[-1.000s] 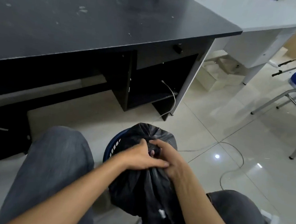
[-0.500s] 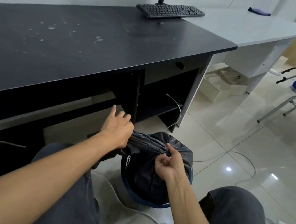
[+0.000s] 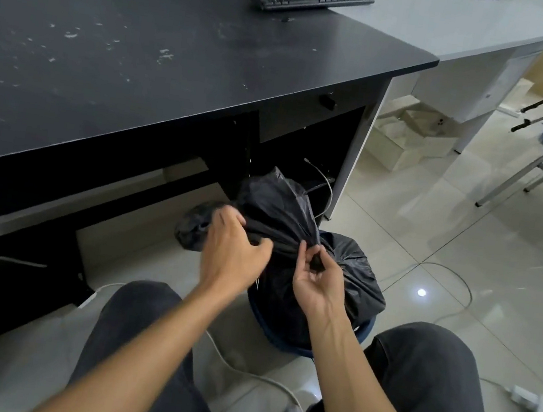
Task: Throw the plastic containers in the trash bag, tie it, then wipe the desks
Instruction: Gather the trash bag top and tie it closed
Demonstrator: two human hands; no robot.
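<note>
A: Trash bag position?
B: Down in blue bin on the floor, at near right of the worktop.
A: Held how?
B: Clutched at the loose flap by left hand, pinched at the neck by right hand, likely for knotting.

Bin with trash bag on floor

Bare hands, bare forearms, dark grey jeans
</note>
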